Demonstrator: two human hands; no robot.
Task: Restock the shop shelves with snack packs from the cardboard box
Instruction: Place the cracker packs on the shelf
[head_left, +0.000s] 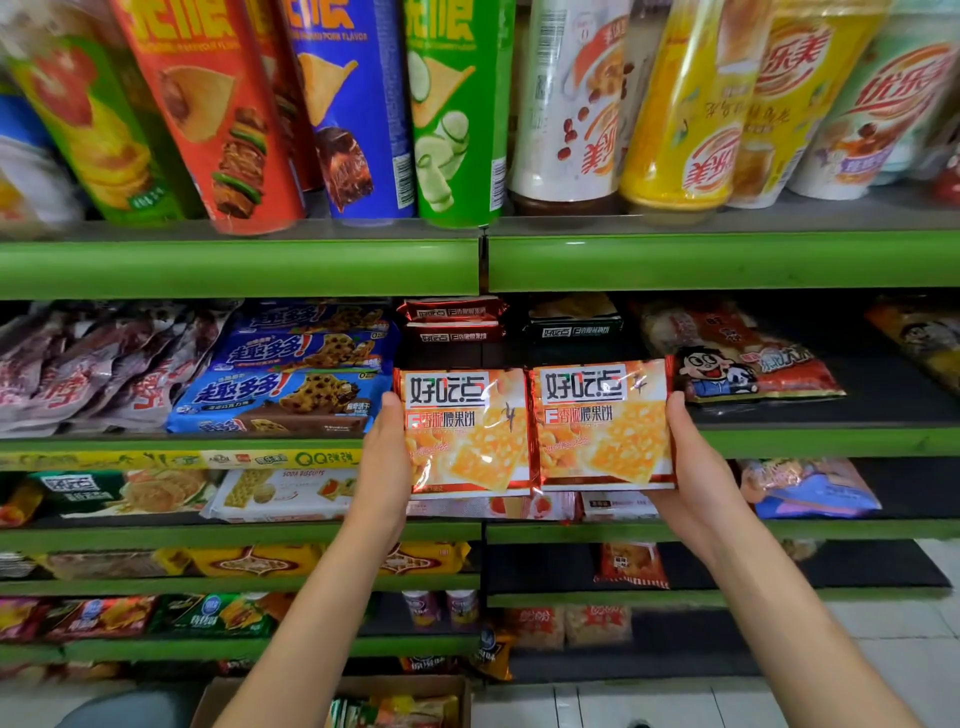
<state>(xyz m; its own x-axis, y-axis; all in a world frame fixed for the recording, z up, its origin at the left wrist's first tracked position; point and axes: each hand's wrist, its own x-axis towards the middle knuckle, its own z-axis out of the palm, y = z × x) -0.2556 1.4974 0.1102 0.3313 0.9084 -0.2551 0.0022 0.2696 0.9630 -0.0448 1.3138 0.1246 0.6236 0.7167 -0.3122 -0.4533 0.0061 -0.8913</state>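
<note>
Orange-and-red foil marks the two snack packs held up side by side in front of the shelving, their inner edges touching. The left snack pack (467, 431) is held by the left hand (387, 457), which grips its outer left edge with the thumb lying on the front near the upper corner and the remaining fingers hidden behind the wrapper. The right snack pack (605, 423) is held the same way by the right hand (693, 462), thumb on the front of the right edge and fingers out of sight behind. Both packs face the camera, printed side forward, roughly upright, and hang before the green shelf edge (810, 441) of the second tier. Just behind and above them, on that tier, a small stack of dark red packs (451, 319) of the same brand lies flat, with a dark green pack (574, 322) beside it to the right. Left of the left hand sits a pile of blue cookie packs (291, 379), and right of the right hand lies a red cartoon pack (753, 369). On the top shelf stand tall crisp tubes (353, 104) and drink cups (680, 114). At the bottom edge, between the forearms, the open cardboard box (452, 691) rests on the floor with more wrapped packs inside.
</note>
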